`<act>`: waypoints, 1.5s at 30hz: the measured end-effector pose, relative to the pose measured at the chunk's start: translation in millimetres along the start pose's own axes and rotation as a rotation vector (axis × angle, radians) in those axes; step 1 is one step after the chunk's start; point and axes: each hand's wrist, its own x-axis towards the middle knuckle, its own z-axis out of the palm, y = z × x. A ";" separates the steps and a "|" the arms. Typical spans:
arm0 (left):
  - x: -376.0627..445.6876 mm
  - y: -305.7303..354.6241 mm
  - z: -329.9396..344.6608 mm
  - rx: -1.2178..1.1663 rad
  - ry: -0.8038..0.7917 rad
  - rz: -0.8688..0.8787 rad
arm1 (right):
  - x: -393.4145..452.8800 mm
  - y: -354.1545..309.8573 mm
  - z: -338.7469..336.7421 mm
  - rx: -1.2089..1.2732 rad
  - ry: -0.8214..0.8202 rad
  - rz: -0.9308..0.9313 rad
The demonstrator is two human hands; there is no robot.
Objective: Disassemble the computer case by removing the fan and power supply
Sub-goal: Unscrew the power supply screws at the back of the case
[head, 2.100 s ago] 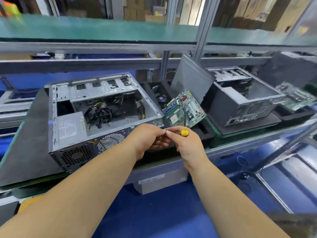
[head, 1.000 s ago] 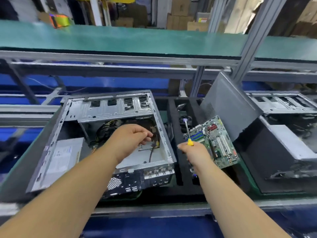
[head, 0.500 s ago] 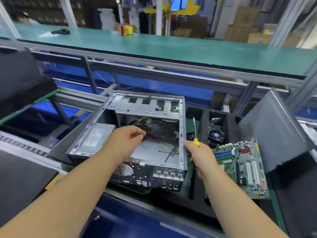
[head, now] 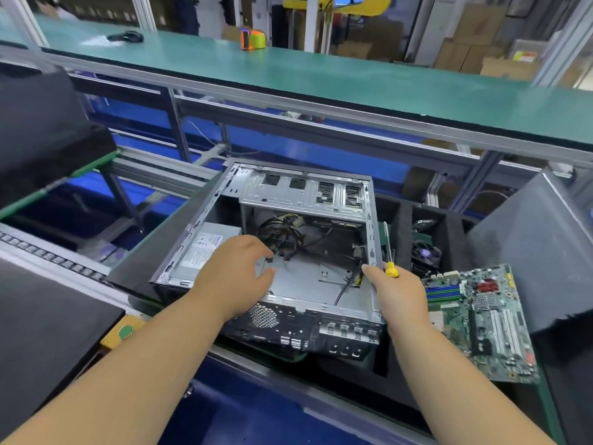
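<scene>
The left hand reaches into the open computer case from the near side, fingers loosely curled above the bare metal floor of the case, grasping nothing; its fingertips lie just beside the black cable bundle. The right hand rests against the right side rail of the case while gripping the yellow handle of a screwdriver, whose shaft points up and away along that rail. The case lies on its side on the tabletop, open face upward, with the perforated rear panel toward the person and the drive cage at the far end; its long axis runs from near to far, turned slightly to the left. The power supply sits in the left near corner of the case, label upward, just left of the left hand. Inside the case, the right half of the floor is open apart from a few loose wires. To the right of the case, a black foam tray holds a fan in one compartment, and a green motherboard lies tilted across the tray edge, close to the right wrist. A grey side panel leans upright beyond the motherboard. A green shelf spans the frame above and behind the case, and a black mat lies at near left.
</scene>
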 end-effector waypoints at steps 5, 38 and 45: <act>7.9 -14.2 -3.8 0.003 0.027 0.047 | -5.3 -4.9 13.2 -0.010 0.027 0.001; 99.8 -129.4 -44.6 -0.362 -0.215 0.073 | 22.2 -73.0 129.6 -0.512 0.245 -0.065; 69.8 -160.4 -83.4 -0.845 -0.091 -0.054 | 8.9 -83.0 133.3 -0.769 0.386 -0.165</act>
